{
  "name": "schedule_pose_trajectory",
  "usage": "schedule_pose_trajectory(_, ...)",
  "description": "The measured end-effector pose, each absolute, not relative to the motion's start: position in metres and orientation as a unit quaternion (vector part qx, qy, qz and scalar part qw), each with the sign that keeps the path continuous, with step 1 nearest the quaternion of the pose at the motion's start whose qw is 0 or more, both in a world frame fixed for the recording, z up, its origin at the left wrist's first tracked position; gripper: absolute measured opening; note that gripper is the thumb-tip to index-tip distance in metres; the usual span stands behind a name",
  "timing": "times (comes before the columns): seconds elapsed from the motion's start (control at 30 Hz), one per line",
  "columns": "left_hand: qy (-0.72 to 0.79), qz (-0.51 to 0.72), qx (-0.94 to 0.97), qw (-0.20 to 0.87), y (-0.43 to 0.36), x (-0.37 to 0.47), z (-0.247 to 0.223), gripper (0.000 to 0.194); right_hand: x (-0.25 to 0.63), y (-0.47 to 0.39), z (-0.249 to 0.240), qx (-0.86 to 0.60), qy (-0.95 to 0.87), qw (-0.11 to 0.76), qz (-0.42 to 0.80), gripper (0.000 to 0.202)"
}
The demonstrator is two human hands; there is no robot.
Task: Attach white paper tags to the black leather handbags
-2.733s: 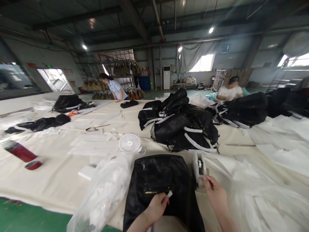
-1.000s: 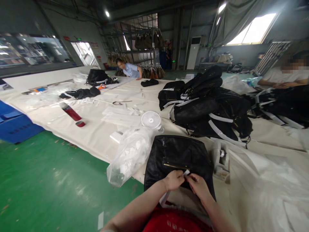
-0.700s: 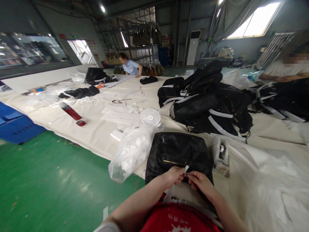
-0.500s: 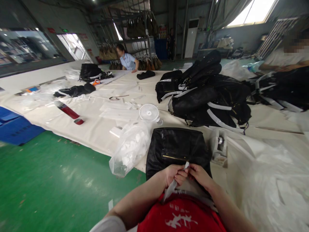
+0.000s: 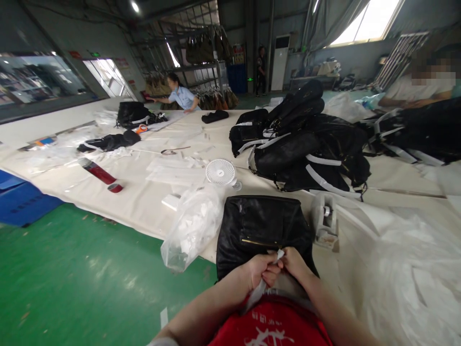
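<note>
A black bag with a gold zipper lies flat on the table directly before me. Over its near edge, close to my body, my left hand is closed around a white strip that hangs down toward my red apron. The strip's upper end pokes out above the left fingers. There my right hand pinches at it, fingertips close against the left hand. Whether something lies inside the strip is hidden by the fingers.
Left of the bag sits a clear plastic bag of white scraps, and behind it a small white fan. A tape dispenser stands right. Black bags are piled beyond. Co-workers are at the far side and far right.
My hands stay together on the strip, with only a slight shift. The view has tilted a little. The co-worker in light blue has stretched an arm out to the left.
</note>
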State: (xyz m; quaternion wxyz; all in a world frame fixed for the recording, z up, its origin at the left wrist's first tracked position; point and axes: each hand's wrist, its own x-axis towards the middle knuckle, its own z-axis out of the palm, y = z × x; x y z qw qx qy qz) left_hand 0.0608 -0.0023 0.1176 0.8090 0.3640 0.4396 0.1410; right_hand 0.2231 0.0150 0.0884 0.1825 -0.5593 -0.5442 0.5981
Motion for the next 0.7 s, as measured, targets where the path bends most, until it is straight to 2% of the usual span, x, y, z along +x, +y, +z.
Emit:
schedule_pose_trajectory(0.13, 0.532, 0.187, 0.483, 0.67, -0.003, 0.064, 0.122, 0.044, 0.231, 0.013, 0.092, -0.549, -0.56, 0.164, 0.598, 0.026)
schedule_pose_trajectory(0.23, 0.576, 0.204, 0.57, 0.549, -0.005, 0.061, 0.127, 0.03, 0.242, 0.008, 0.099, -0.562, -0.527, 0.166, 0.615, 0.037)
schedule_pose_trajectory(0.3, 0.581, 0.157, 0.666, 0.441, -0.008, 0.061, 0.13, 0.02, 0.245, 0.006, 0.107, -0.582, -0.483, 0.182, 0.628, 0.051)
schedule_pose_trajectory(0.4, 0.553, 0.041, 0.788, 0.268, -0.013, 0.066, 0.131, 0.025, 0.239, 0.004, 0.125, -0.603, -0.457, 0.182, 0.628, 0.071)
schedule_pose_trajectory(0.5, 0.542, 0.001, 0.81, 0.221, -0.015, 0.07, 0.13, 0.03, 0.229, 0.001, 0.142, -0.628, -0.504, 0.152, 0.574, 0.077)
schedule_pose_trajectory(0.6, 0.54, 0.0, 0.815, 0.212, -0.015, 0.07, 0.13, 0.029, 0.225, -0.003, 0.146, -0.641, -0.549, 0.151, 0.515, 0.067)
schedule_pose_trajectory(0.7, 0.548, 0.002, 0.81, 0.209, -0.014, 0.067, 0.129, 0.027, 0.226, -0.007, 0.139, -0.643, -0.521, 0.17, 0.535, 0.06)
